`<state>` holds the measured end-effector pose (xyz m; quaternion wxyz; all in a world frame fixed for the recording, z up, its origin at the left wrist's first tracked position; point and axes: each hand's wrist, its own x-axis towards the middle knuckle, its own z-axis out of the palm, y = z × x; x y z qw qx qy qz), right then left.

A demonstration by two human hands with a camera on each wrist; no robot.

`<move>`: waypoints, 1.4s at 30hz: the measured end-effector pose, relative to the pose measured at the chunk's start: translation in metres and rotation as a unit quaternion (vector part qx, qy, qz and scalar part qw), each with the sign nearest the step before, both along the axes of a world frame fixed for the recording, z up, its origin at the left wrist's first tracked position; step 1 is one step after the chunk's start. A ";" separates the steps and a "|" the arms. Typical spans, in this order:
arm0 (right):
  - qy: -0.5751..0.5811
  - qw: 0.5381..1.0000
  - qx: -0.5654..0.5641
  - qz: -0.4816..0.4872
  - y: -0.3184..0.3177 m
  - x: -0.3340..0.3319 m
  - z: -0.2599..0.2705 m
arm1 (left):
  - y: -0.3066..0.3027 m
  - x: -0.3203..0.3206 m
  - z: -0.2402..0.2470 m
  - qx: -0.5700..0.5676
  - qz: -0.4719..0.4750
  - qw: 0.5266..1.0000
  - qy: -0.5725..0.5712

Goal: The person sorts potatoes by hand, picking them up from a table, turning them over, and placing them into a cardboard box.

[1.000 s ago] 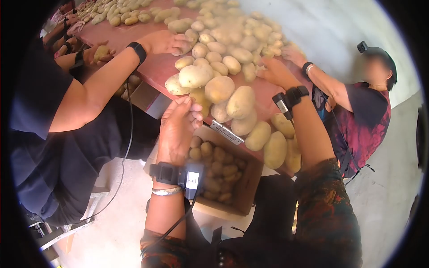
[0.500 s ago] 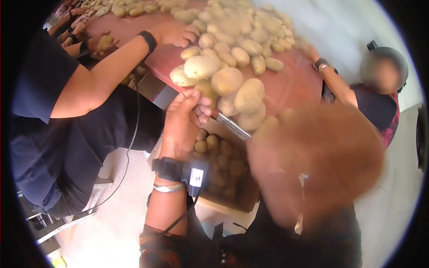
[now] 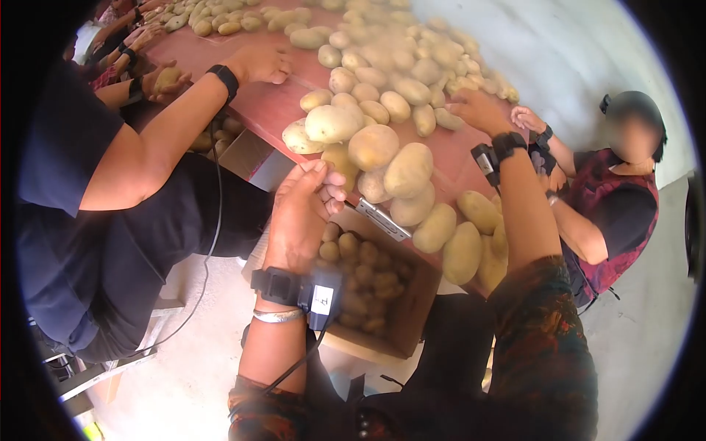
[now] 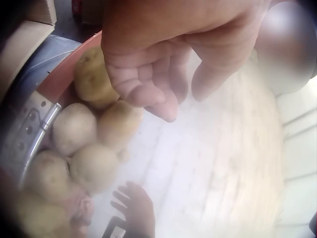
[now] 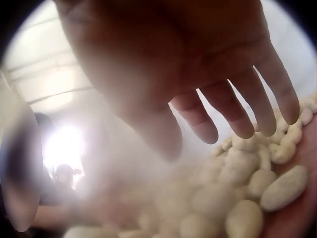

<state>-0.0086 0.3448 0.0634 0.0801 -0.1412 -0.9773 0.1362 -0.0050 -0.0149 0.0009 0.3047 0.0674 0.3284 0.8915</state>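
Observation:
In the head view my left hand [image 3: 298, 220] stays at the table's near edge, beside a darker potato [image 3: 340, 165] and several large potatoes [image 3: 373, 147]. The left wrist view shows its fingers [image 4: 148, 94] loosely bent with nothing held, thumb apart. Farther out, my right hand [image 3: 482, 112] reaches over the right side of the potato pile [image 3: 412, 92]. Its fingers [image 5: 237, 119] are spread and extended in the right wrist view, above the potatoes, holding nothing. More large potatoes [image 3: 462, 253] lie below my right forearm.
A metal hinge [image 3: 379, 219] sits on the table's edge, above a cardboard box [image 3: 415, 316] of smaller potatoes. At left a neighbour's arm [image 3: 165, 143] extends across the red table [image 3: 265, 106]. Another person [image 3: 614, 198] sits at right. A cable [image 3: 213, 242] hangs at left.
My right hand came back low near my lap, blurred, and now is out over the pile again. My left hand kept its place. The right-hand person's reaching hand drew back from the pile.

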 end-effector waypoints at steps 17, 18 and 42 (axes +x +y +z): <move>-0.105 0.975 -0.163 -0.110 0.009 -0.021 -0.056 | 0.003 -0.002 -0.002 -0.002 -0.013 1.000 -0.013; -0.090 0.969 -0.182 -0.139 0.002 -0.023 -0.055 | 0.003 -0.002 -0.002 0.002 -0.014 1.000 -0.013; -0.186 0.977 -0.106 0.023 -0.031 0.050 -0.046 | -0.001 0.004 -0.006 0.024 -0.049 0.998 0.038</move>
